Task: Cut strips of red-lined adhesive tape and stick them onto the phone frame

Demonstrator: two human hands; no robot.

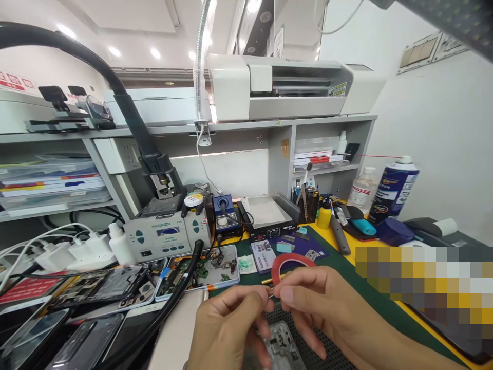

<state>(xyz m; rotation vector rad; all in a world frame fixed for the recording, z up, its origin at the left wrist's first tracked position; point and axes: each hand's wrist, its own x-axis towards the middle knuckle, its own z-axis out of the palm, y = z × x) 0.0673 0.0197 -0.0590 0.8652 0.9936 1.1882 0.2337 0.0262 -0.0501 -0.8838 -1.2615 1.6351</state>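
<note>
Both hands meet at about six o'clock in the view, fingertips almost touching. The left hand point(227, 329) rises from below with its wrist upright and knuckles rounded, thumb and index finger pinched together. The right hand point(327, 303) comes in from four o'clock, forearm slanting, its thumb laid straight along the index finger, the lower fingers hanging loose and slightly curled. Both pinches are clamped on a thin, silvery sliver point(271, 293), which sits midway between them; the fingers cover most of it, so its full shape cannot be told.

At six o'clock from the fingertips lies a grey, flat, metallic-looking device frame point(284, 345) with dark recesses, partly hidden by the left hand. It rests on a black, finely dotted mat point(311, 358). A flat red ring-shaped roll of tape point(276, 268) lies at one o'clock, just beside a slender golden rod point(266, 281) at eleven.

Beyond, a smooth green mat point(370, 298) covers the yellow bench point(348, 259). At ten o'clock, a shallow, pale, rectangular tray point(238, 263) holds small green circuit pieces point(202, 270); a ribbed black hose point(188, 284) curves across it.
</note>
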